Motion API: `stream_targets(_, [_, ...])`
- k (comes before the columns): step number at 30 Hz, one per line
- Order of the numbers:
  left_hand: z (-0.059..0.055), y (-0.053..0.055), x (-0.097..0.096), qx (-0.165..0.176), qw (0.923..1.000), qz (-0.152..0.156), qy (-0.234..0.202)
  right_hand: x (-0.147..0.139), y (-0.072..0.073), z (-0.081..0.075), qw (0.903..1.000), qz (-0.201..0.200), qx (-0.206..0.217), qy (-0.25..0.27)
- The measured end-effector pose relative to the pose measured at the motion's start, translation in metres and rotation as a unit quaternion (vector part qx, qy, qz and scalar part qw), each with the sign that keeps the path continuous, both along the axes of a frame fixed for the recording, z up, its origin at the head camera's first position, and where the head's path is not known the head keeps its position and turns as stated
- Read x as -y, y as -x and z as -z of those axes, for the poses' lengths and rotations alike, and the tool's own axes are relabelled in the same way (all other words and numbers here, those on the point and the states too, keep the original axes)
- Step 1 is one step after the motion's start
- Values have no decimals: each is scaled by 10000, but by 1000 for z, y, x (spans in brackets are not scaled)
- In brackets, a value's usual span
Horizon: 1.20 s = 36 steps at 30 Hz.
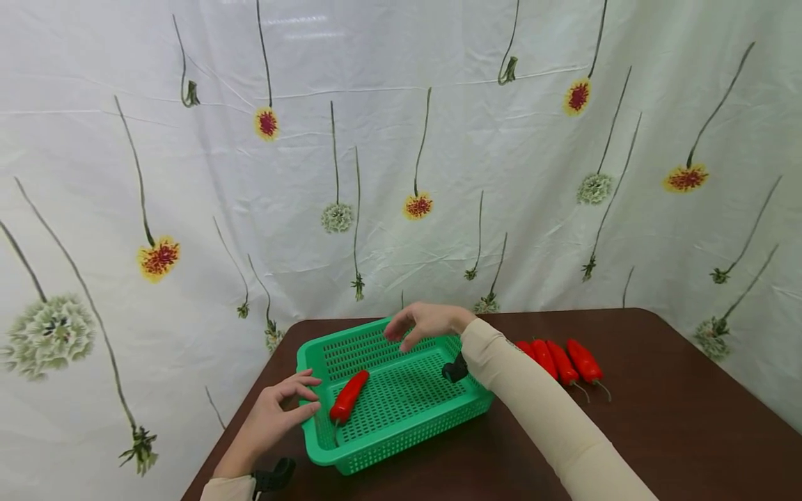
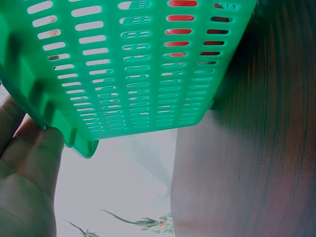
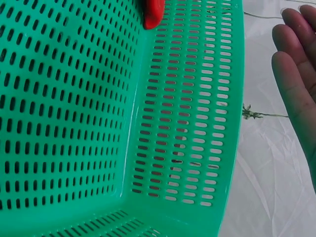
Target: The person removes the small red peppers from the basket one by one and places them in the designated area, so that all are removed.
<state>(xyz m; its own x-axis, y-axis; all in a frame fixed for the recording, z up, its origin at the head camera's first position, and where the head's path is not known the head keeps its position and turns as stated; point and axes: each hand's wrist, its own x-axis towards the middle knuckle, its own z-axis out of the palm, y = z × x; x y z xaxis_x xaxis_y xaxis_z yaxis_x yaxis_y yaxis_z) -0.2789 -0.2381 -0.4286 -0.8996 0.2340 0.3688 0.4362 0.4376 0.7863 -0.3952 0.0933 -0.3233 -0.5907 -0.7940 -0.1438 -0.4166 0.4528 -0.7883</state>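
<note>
A green slotted plastic basket (image 1: 401,442) stands on the dark table, with one red chili pepper (image 1: 349,397) lying in its left part. My left hand (image 1: 276,410) is at the basket's left rim, fingers loosely bent and thumb apart from them. In the left wrist view its fingertips (image 2: 45,148) are right at the rim's outer edge. Over the basket's far side hovers my right hand (image 1: 432,322), fingers loosely spread with nothing between them. The right wrist view has the right fingers (image 3: 291,84) beyond the basket's wall, and the pepper's tip (image 3: 154,12) inside.
Several red peppers (image 1: 567,363) lie side by side on the brown table (image 1: 658,390) right of the basket, partly behind the right sleeve (image 1: 532,396). A white curtain (image 1: 376,160) with printed flowers hangs behind the table.
</note>
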Motion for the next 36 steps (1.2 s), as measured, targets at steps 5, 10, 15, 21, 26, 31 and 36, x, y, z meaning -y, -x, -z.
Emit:
stream_targets(5, [-1, -1, 0, 66, 9998, -172, 90, 10, 1, 2, 9999, -50, -61, -68])
stream_targets(10, [-2, -2, 0, 75, 9998, -168, 90, 19, 2, 6, 9999, -83, -6, -140])
stream_targets(15, [-2, -3, -1, 42, 9998, -164, 99, 27, 5, 12, 9998, -111, 125, -117])
stream_targets(21, [-2, -2, -2, 32, 9997, -184, 131, 36, 9, 17, 9996, -167, 177, -146])
stream_targets(26, [-2, -2, -3, 19, 9998, -153, 123, 44, 10, 21, 9993, -148, 308, -137])
stream_targets(31, [0, -1, -3, 36, 9997, -176, 149, 49, 12, 27, 9990, -215, 368, -153])
stream_targets(36, [-1, -1, -2, 31, 9996, -208, 164, 56, 14, 31, 9990, -234, 270, -283])
